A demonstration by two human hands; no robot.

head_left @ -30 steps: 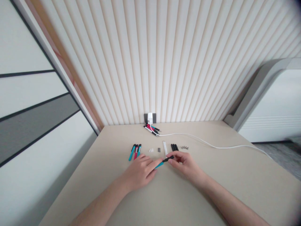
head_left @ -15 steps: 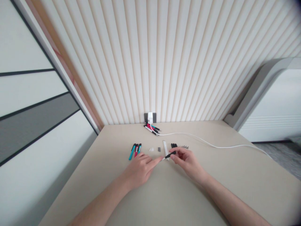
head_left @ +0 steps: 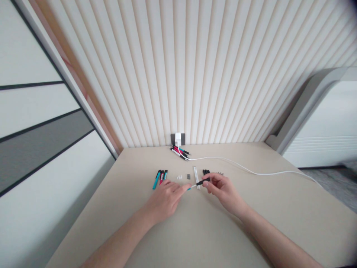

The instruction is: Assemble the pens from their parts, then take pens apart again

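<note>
My left hand (head_left: 165, 198) rests on the beige table (head_left: 195, 230), fingers pinched on the teal barrel of a pen (head_left: 189, 188), of which only the tip shows. My right hand (head_left: 223, 190) pinches the black grip section (head_left: 202, 182) of that pen. A thin white refill (head_left: 193, 185) shows between the two parts. Just behind the hands lie white refills (head_left: 196, 173), black grip pieces (head_left: 205, 172), small springs (head_left: 220, 173), a dark small part (head_left: 188, 176) and white caps (head_left: 179, 177). Teal and red pens (head_left: 160, 178) lie to the left.
More pens (head_left: 180, 152) lie by a white charger (head_left: 178, 139) plugged in at the wall. Its white cable (head_left: 251, 172) runs right across the table. A wall panel stands at the left and a white cabinet (head_left: 323, 126) at the right.
My right hand has pulled the black grip section away from the teal barrel, to the right and slightly farther back. The white refill has come into view between them.
</note>
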